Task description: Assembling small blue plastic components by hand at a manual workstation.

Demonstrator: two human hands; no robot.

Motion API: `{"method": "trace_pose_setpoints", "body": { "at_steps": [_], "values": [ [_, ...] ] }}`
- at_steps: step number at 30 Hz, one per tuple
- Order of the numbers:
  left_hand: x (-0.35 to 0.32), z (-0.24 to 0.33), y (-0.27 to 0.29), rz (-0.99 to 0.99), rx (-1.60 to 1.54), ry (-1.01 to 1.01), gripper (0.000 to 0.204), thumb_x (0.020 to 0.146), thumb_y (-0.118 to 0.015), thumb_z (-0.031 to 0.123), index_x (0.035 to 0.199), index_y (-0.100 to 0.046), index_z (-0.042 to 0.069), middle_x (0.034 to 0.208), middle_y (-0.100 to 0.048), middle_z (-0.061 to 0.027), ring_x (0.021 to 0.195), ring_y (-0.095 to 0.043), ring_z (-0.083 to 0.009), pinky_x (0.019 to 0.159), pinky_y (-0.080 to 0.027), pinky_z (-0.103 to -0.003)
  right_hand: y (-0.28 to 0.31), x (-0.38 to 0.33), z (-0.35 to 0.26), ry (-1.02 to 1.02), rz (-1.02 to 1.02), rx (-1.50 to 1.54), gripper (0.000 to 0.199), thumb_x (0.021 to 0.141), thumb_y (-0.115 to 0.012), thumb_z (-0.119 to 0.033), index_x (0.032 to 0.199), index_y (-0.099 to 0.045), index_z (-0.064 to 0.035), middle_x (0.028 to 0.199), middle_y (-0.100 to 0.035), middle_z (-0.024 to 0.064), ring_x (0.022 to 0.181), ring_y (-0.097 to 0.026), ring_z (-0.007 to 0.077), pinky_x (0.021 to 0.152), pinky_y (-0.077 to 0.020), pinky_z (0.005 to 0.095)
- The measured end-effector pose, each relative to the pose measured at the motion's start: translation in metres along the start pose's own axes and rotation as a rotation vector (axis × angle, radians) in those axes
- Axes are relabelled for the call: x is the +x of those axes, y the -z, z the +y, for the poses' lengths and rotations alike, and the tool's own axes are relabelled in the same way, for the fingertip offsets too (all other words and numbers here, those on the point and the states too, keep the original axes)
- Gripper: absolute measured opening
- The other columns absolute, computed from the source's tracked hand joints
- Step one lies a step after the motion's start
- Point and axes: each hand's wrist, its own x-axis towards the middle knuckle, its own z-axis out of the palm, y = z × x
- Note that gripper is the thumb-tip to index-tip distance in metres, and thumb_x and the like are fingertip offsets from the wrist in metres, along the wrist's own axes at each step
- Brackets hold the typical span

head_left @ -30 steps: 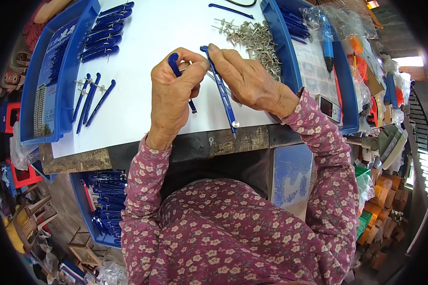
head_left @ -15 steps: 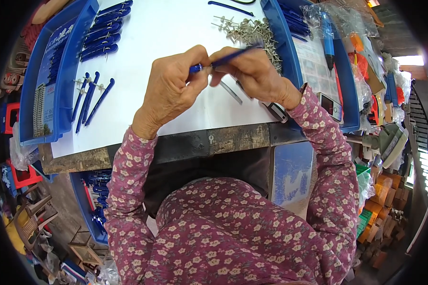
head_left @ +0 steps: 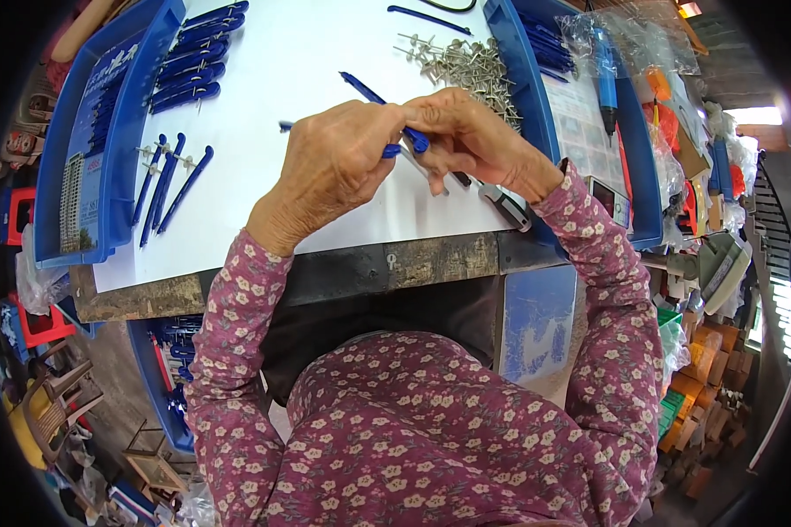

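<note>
Pinching blue plastic piece (head_left: 387, 101), left hand (head_left: 330, 167), right hand (head_left: 470, 140).

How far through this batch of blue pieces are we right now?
Done, it seems: three blue pieces lie together left of the hands, more rows fill the left blue tray. In hand: left hand and right hand pinch one blue piece. Left: a pile of metal pins.

blue strip (head_left: 380, 97), white table (head_left: 325, 53) — floral sleeve (head_left: 237, 351)
</note>
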Motion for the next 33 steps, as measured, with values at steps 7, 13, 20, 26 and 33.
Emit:
{"method": "trace_pose_setpoints", "body": {
  "at_steps": [7, 13, 20, 26, 33],
  "values": [
    [0.000, 0.004, -0.011, 0.127, -0.075, 0.177, 0.020, 0.070, -0.064, 0.001, 0.087, -0.053, 0.005, 0.067, -0.055, -0.0057, 0.060, -0.057, -0.0206, 0.052, -0.046, -0.031, -0.008, 0.000, -0.006, 0.059, 0.161, -0.179, 0.036, 0.092, -0.048, -0.028, 0.089, -0.060, 0.0060, 0.046, -0.042, 0.0008, 0.034, -0.040, 0.0060, 0.044, -0.0533, 0.0259],
    [0.002, 0.009, -0.010, 0.154, -0.070, 0.237, 0.023, 0.072, -0.063, -0.001, 0.093, -0.055, 0.004, 0.069, -0.055, -0.0070, 0.061, -0.058, -0.0220, 0.053, -0.047, -0.031, -0.003, -0.002, -0.008, 0.074, 0.106, -0.164, 0.042, 0.090, -0.050, -0.033, 0.076, -0.059, 0.0053, 0.046, -0.041, 0.0012, 0.036, -0.041, 0.0067, 0.042, -0.0528, 0.0274],
    [0.006, 0.009, -0.010, 0.225, -0.103, 0.138, 0.022, 0.073, -0.062, -0.002, 0.093, -0.057, 0.002, 0.078, -0.060, -0.0092, 0.063, -0.059, -0.0240, 0.055, -0.048, -0.030, -0.005, -0.002, -0.012, 0.001, 0.114, -0.078, 0.052, 0.088, -0.049, -0.042, 0.054, -0.042, -0.0043, 0.044, -0.035, 0.0009, 0.034, -0.036, 0.0074, 0.041, -0.0514, 0.0283],
    [0.005, 0.018, -0.002, 0.163, -0.350, 0.431, 0.012, 0.079, -0.060, 0.003, 0.091, -0.057, 0.000, 0.067, -0.057, -0.0058, 0.056, -0.054, -0.0116, 0.050, -0.043, -0.024, -0.011, -0.004, -0.016, -0.018, 0.094, -0.098, 0.056, 0.090, -0.045, -0.045, 0.052, -0.042, -0.0044, 0.042, -0.032, -0.0004, 0.033, -0.035, 0.0062, 0.041, -0.0507, 0.0267],
    [0.004, 0.016, 0.010, 0.231, -0.608, 0.696, 0.011, 0.083, -0.061, 0.011, 0.085, -0.061, 0.000, 0.060, -0.048, 0.0058, 0.052, -0.037, -0.0008, 0.045, -0.027, -0.017, -0.014, -0.008, -0.016, 0.267, 0.132, -0.363, 0.043, 0.093, -0.045, -0.034, 0.067, -0.052, 0.0000, 0.050, -0.044, 0.0012, 0.040, -0.045, 0.0048, 0.044, -0.0487, 0.0217]
  ]
}}
